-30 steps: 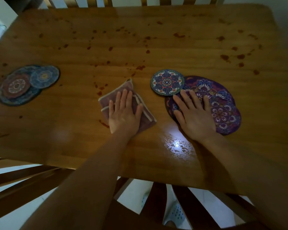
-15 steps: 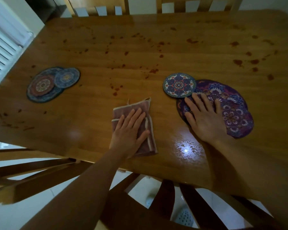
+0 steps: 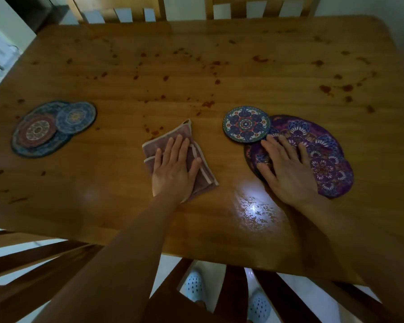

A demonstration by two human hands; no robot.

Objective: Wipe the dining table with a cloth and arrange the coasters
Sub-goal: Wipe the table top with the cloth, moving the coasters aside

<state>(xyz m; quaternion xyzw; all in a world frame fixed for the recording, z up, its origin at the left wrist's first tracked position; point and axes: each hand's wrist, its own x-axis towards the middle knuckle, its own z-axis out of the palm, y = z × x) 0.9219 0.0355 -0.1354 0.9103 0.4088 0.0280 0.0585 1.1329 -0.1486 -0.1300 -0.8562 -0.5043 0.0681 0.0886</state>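
Note:
My left hand [image 3: 173, 165] lies flat with straight fingers on a folded mauve cloth [image 3: 205, 169] near the middle of the wooden table [image 3: 219, 66]. My right hand [image 3: 287, 169] rests flat on a large purple patterned mat [image 3: 324, 155]. A small blue-and-white round coaster [image 3: 246, 124] overlaps the mat's upper left edge, just beyond my fingertips. At the left, a stack of dark round coasters [image 3: 42, 131] sits with a smaller blue one [image 3: 76, 117] on its right side. Reddish spots dot the far half of the table.
Two chair backs [image 3: 117, 10] stand at the table's far edge. Dark wooden chair parts [image 3: 33, 259] lie under the near edge, with my feet in pale perforated shoes [image 3: 194, 285] below. A bright reflection [image 3: 252, 210] shines on wet wood near my right wrist.
My left hand slid the cloth back toward me, then a little forward and to the right again. My right hand stayed on the purple mat. The camera shifted.

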